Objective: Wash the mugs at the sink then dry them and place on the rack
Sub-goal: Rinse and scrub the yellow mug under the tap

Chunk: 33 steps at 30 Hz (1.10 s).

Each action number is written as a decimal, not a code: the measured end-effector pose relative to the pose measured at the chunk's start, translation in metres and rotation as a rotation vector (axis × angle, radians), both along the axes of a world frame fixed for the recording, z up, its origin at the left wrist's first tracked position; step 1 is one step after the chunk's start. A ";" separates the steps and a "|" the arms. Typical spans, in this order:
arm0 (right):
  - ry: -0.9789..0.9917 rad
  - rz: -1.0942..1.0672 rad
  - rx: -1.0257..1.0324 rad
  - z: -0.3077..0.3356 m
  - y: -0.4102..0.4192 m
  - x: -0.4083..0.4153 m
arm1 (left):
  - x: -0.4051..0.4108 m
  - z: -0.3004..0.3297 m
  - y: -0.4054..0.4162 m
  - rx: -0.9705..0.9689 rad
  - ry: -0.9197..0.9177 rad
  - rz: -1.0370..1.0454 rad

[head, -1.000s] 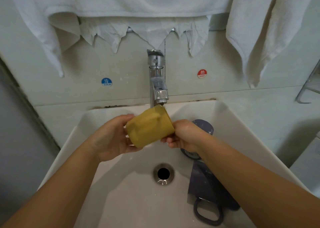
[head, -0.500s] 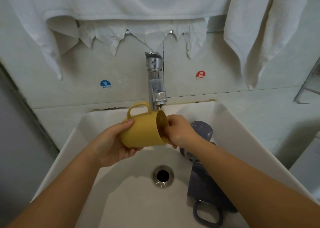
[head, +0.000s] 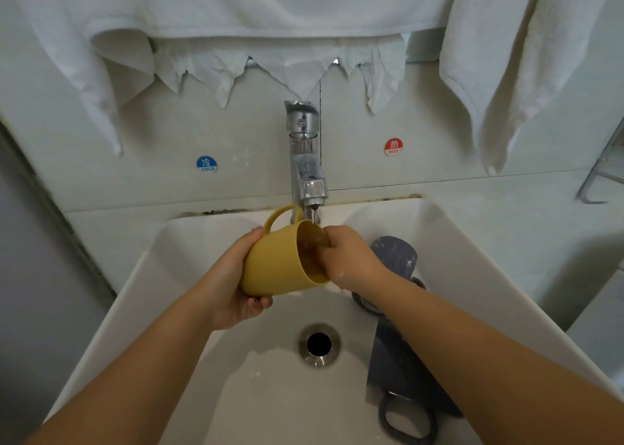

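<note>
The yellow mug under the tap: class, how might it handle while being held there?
The yellow mug is probably slippery, since tap water runs into it. It looks fairly light: the left hand alone cups its body. Tilted sideways, it would likely spill or roll if released.

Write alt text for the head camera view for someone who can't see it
Two hands wash a yellow mug under a running tap: the left hand grips its body while the right hand has its fingers inside the mouth. Two dark mugs lie in the white sink to the right, and white towels hang above.
</note>
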State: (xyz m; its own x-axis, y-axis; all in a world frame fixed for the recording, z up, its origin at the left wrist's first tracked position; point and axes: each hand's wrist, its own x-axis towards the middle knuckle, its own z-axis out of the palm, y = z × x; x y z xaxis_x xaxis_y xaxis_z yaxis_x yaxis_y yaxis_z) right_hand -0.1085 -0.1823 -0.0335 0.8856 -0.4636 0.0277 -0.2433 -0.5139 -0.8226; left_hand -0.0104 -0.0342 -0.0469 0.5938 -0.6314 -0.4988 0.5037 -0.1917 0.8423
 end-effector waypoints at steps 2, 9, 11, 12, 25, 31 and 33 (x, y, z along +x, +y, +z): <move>0.021 0.026 0.007 0.001 0.000 -0.002 | 0.001 0.000 0.000 0.032 0.029 -0.001; 0.132 0.100 0.124 0.005 0.005 -0.004 | 0.007 0.001 0.007 0.069 0.096 -0.040; 0.137 -0.003 0.149 0.004 0.005 -0.001 | 0.006 0.002 0.007 0.030 0.097 -0.066; 0.134 -0.041 0.189 0.004 0.004 0.000 | 0.005 0.004 0.007 0.002 0.090 -0.076; 0.132 -0.109 -0.007 -0.011 -0.006 0.010 | -0.007 0.004 -0.001 -0.167 0.045 0.022; 0.125 0.041 0.125 -0.005 0.002 0.008 | -0.004 0.007 -0.002 -0.201 0.088 0.124; 0.117 0.014 0.118 -0.009 0.003 0.010 | -0.006 0.007 -0.003 -0.196 0.083 0.108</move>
State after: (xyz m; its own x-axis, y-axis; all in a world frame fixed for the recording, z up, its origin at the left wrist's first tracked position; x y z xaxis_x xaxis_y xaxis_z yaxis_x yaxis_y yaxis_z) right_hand -0.0981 -0.1792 -0.0425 0.8860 -0.4450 -0.1300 -0.3346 -0.4197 -0.8437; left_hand -0.0163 -0.0367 -0.0402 0.6252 -0.6560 -0.4228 0.5813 0.0299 0.8132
